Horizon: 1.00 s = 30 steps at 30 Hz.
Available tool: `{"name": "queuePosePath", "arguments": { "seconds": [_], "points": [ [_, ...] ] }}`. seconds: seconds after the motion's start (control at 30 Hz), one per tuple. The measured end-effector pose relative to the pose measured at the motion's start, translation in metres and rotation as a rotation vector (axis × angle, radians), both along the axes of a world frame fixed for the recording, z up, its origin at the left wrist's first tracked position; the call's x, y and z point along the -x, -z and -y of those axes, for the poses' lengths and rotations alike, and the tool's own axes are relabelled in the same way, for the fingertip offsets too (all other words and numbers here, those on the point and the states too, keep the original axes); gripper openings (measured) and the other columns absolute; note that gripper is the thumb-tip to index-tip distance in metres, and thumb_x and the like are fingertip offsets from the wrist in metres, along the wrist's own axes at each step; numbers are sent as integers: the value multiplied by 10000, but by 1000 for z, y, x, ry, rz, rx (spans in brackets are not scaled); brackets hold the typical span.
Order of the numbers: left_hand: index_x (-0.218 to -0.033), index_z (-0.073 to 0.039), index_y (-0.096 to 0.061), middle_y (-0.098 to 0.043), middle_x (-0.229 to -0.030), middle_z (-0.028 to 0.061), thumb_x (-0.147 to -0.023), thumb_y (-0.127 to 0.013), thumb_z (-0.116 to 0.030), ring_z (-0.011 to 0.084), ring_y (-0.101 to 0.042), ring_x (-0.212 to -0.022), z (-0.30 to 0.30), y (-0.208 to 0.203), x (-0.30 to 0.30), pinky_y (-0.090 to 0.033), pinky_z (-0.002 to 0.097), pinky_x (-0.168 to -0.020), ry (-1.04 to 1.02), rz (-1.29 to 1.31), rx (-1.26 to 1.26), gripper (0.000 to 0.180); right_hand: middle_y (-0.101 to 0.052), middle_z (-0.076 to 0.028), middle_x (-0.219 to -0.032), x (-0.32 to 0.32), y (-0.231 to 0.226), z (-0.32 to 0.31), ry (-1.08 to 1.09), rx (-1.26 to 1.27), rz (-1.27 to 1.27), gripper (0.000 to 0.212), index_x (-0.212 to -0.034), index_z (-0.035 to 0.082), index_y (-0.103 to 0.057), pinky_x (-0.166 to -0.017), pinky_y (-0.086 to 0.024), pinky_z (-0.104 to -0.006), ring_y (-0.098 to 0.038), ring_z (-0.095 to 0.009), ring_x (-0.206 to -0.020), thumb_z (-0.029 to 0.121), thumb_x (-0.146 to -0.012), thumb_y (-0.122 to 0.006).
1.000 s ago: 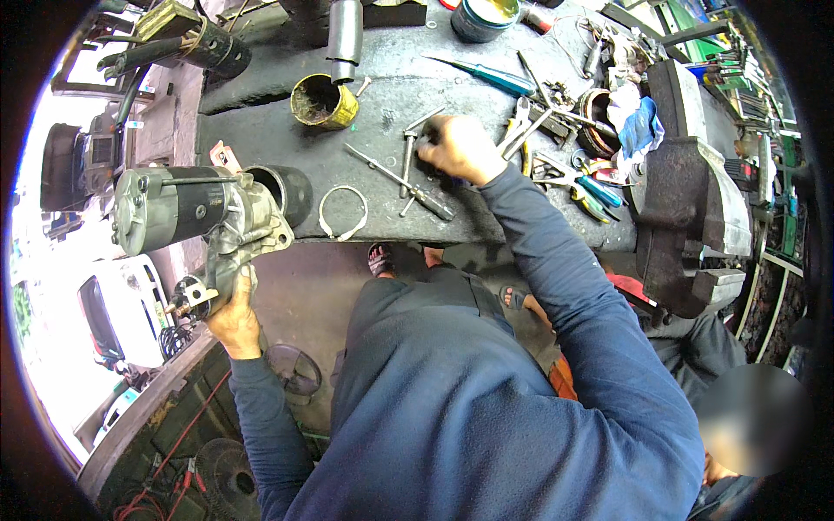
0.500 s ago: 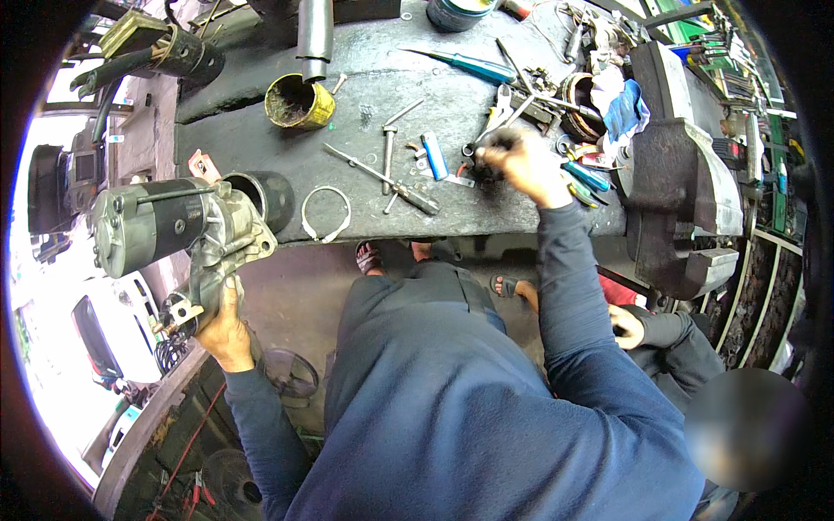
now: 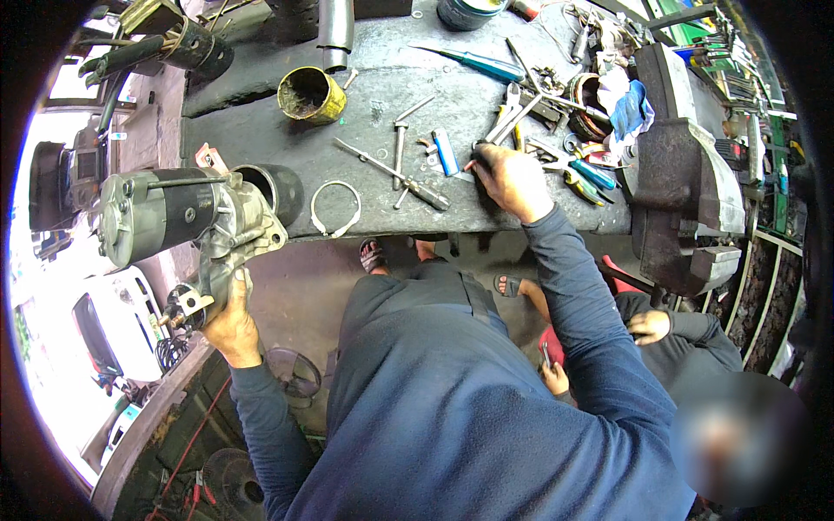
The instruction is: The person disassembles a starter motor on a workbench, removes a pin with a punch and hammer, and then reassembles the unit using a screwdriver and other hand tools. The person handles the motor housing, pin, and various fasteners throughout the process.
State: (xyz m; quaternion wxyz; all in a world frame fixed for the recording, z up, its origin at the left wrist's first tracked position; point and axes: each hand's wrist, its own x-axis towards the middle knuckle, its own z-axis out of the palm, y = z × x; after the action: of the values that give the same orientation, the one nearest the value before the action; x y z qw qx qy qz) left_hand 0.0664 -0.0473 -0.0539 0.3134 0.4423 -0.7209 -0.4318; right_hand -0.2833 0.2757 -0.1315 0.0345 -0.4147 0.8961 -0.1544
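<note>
My left hand (image 3: 234,330) grips a starter motor (image 3: 165,217) from below, holding it up beside the bench's left front corner. My right hand (image 3: 519,187) rests low over the bench top, its fingers curled in around something dark that I cannot make out. Just left of those fingers lie a blue cylinder (image 3: 446,153) and small metal bits. A screwdriver (image 3: 426,194), a long bolt (image 3: 400,152) and a thin metal ring (image 3: 335,208) are spread further left. Blue-handled pliers (image 3: 591,172) lie right of my right hand.
A yellow cup (image 3: 326,94) stands on the bench, and a dark open cylinder (image 3: 291,195) sits at its left front edge. A big vise (image 3: 678,174) borders the right side. Below it, a co-worker's hand (image 3: 650,326) shows near my right arm.
My right hand has come down and slightly left, and its motion blur is gone. The starter motor remains in my left hand. A co-worker's other hand with a tool now shows below my right arm.
</note>
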Motion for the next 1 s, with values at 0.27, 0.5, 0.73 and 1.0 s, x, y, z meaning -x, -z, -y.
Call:
{"name": "queuePosePath", "arguments": {
  "seconds": [0.27,0.5,0.73,1.0],
  "points": [
    [-1325,108,-643,-735,-1188,129,-895,-837,13,179,-695,-1043,1,0,-3,-583,308,-922,13,35,-55,481,-638,-22,-781,8,1,25,475,797,1451,144,-946,11,-700,-662,-521,-322,-641,-178,-734,155,-938,-690],
    [-1160,50,-744,-768,-1103,94,-929,-836,-84,170,-710,-952,-4,-8,5,-586,329,-886,-13,11,-30,282,-751,-231,-903,-6,-3,83,-9,16,180,241,-953,54,-773,-770,-585,-506,-736,-436,-878,285,-926,-710],
    [-1132,57,-766,-783,-1062,96,-921,-850,-98,151,-705,-922,-4,-4,6,-576,340,-854,-26,-22,15,275,-758,-208,-908,-11,12,69,44,72,232,256,-1062,67,-784,-767,-584,-486,-743,-398,-852,279,-925,-743],
    [-1101,114,-757,-780,-1109,117,-936,-812,-28,165,-718,-950,5,-3,-8,-580,335,-873,168,225,307,225,-773,-133,-1024,-1,-11,51,428,653,1109,286,-1121,-18,-736,-782,-558,-347,-724,-202,-968,215,-956,-757]
  ]
}}
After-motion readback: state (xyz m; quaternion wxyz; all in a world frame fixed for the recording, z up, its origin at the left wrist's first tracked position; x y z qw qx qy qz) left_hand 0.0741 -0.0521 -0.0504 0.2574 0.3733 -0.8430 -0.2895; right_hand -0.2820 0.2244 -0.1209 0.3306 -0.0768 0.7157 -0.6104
